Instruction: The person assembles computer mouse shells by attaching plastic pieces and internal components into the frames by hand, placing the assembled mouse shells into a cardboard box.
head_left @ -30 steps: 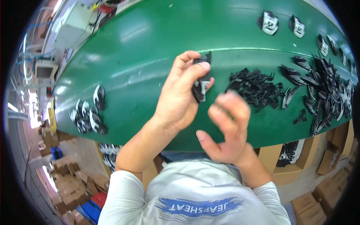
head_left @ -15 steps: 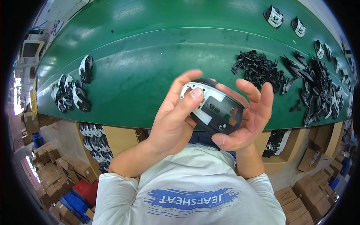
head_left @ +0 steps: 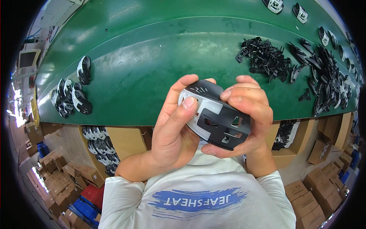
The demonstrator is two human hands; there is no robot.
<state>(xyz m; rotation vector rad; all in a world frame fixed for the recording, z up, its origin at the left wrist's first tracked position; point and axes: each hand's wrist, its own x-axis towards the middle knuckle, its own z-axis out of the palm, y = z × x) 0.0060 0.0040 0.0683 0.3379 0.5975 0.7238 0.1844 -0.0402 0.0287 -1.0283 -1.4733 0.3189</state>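
Here's a black-and-white curved plastic shell (head_left: 216, 114), a long green tabletop (head_left: 152, 76), and a blue brushstroke pattern (head_left: 196, 202) streaking the white cloth shirt (head_left: 206, 177)!

One head-worn fisheye looks down from close above the green table (head_left: 133, 84).

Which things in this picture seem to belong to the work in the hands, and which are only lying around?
Seem to belong:
- black-and-white shell, held by left hand and right hand
- similar shells, at the left on green table
- small black parts, heaped toward the right (probably)

Apparently just lying around:
- cardboard boxes, lower right
- red container, lower left
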